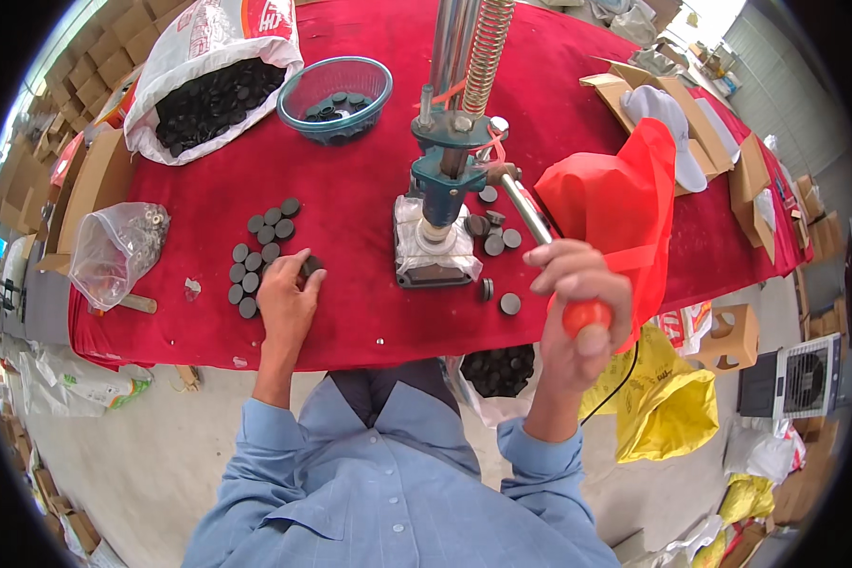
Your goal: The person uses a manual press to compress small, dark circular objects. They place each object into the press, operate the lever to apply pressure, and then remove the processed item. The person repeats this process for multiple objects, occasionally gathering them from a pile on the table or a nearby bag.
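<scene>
My left hand (284, 298) is at the left of the red-covered table, thumb and fingers closed on a small black disc (312, 266). Beside it lies a loose cluster of similar black discs (251, 282). My right hand (566, 267) wraps round the red ball knob (585, 318) of a metal lever (528, 210). That lever joins a green hand press (442, 180) with a tall column and a spring (488, 47). Clear plastic wraps the press base (434, 279), and the ram is down near it. More black discs (510, 304) lie scattered right of the base.
A white sack (147, 104) of black pieces and a teal plastic bowl (381, 90) stand at the far left. Nearer is a clear bag (104, 251) of small parts. A red cloth bag (606, 204), cardboard boxes and a cap (667, 123) occupy the right.
</scene>
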The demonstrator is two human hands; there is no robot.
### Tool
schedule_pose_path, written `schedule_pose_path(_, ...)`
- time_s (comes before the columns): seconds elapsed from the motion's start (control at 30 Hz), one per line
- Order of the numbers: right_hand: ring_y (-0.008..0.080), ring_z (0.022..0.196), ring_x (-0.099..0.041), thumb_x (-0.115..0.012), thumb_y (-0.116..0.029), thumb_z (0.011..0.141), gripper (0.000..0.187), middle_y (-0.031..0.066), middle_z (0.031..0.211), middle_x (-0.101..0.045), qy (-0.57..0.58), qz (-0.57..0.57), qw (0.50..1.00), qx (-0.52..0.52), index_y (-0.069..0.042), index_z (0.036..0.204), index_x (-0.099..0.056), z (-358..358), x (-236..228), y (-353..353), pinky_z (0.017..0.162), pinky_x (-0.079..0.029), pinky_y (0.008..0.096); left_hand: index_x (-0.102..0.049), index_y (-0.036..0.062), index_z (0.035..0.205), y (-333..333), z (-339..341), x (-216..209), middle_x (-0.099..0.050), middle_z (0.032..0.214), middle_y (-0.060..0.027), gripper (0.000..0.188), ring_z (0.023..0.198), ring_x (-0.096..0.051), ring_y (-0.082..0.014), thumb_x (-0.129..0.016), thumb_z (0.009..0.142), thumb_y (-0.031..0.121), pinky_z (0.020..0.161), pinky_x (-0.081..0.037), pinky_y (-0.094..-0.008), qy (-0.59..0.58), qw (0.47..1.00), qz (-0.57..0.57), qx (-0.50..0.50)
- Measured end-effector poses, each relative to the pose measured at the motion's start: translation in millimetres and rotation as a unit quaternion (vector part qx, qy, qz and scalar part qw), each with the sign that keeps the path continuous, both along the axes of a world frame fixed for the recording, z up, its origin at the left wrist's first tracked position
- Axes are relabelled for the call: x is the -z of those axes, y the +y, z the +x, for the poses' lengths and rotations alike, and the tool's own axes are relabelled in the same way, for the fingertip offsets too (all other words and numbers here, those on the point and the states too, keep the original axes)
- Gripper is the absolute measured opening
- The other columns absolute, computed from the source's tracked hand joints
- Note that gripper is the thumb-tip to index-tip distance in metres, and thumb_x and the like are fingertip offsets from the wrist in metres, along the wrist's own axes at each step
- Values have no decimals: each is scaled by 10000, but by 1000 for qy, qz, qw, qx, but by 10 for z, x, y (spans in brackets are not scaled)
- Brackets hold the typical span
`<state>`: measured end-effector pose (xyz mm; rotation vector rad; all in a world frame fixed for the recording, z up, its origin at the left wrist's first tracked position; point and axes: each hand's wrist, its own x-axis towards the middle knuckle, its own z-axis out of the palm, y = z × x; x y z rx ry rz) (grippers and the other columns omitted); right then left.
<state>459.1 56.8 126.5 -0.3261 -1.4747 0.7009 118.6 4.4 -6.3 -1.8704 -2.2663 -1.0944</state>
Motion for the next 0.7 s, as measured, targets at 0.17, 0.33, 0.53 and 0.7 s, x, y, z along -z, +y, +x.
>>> schedule_pose_path(0.17, 222, 774, -648, -544, -429, 1036, 453, 118, 816, -631, 3, -90, 996, 28, 13, 1069, -638, -132, -675, 344, 784, -576, 399, -671, 33, 1290, 358, 757, -325, -752, 1030, -110, 556, 812, -703, -236, -893, 795, 154, 709, -571, -366, -130, 985, 45, 100)
schedule_pose_path(0.33, 153, 664, -635, -519, -400, 1019, 438, 70, 717, -613, -20, -187, 980, 61, 6, 996, -681, -302, -1114, 625, 605, -591, 319, -591, -1, 1335, 757, 1158, -269, -728, 990, -153, 635, 840, -705, -305, -884, 783, 108, 757, -571, -430, -160, 975, 38, 153)
schedule_pose_path(0.53, 156, 661, -628, -510, -384, 1021, 434, 78, 725, -599, 8, -185, 982, 45, 22, 997, -663, -281, -1024, 597, 614, -594, 320, -582, -15, 1325, 906, 1315, -269, -716, 1004, -171, 634, 886, -699, -336, -884, 779, 94, 787, -567, -440, -144, 973, 61, 168)
schedule_pose_path(0.7, 222, 733, -629, -532, -412, 1035, 452, 102, 762, -589, 23, -98, 995, -4, 27, 997, -627, -171, -712, 462, 723, -566, 381, -593, 3, 1333, 883, 1266, -240, -717, 1061, -172, 635, 889, -697, -324, -889, 783, 115, 783, -570, -426, -129, 973, 87, 170)
